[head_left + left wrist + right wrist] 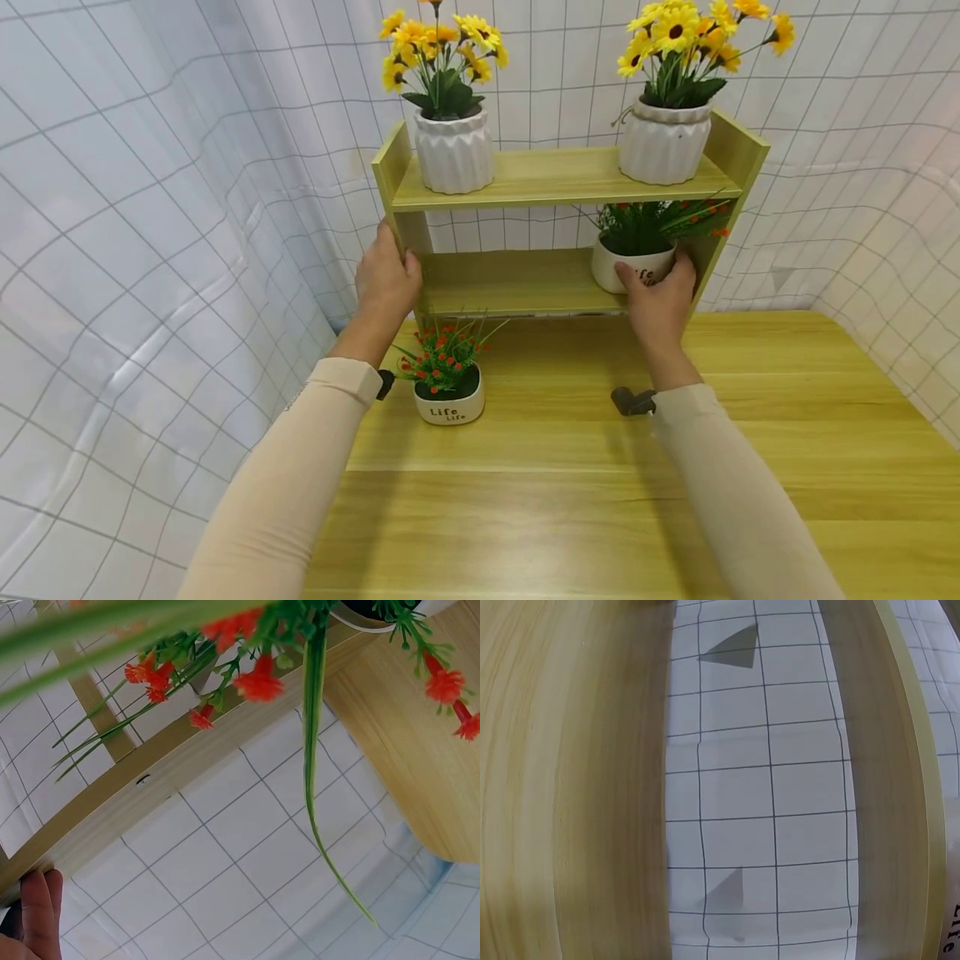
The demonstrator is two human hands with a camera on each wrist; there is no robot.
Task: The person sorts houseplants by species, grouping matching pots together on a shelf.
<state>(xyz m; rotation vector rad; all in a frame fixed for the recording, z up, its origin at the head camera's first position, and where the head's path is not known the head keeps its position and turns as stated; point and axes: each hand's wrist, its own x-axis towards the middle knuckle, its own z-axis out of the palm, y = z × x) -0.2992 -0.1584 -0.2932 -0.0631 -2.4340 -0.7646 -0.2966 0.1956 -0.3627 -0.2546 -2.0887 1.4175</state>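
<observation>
The right hand (662,302) was curled around the front of a small white pot (633,265) that stood on the lower board of a wooden shelf (525,283), near the right side panel; thumb on the left of the pot, the other fingers on its right, so the hand gripped it. Green leaves with small red flowers rose out of this pot. The left hand (386,279) lay against the left side panel of the shelf at the height of the lower board, with the fingers quite straight and pressed on the wood — in the left wrist view only fingertips (34,911) showed, touching the edge of a wooden bar. A second pot (449,406), white with the word "Life" on it and red flowers in it, stood on the table (750,467) just in front of the shelf, below the left hand and not touching it. On the top board stood two ribbed white vases with yellow flowers, a left vase (453,152) and a right vase (663,143). A white cloth (150,208) with a grid pattern hung behind and at the sides of the table. The right wrist view showed only wood and this cloth — no fingers.
</observation>
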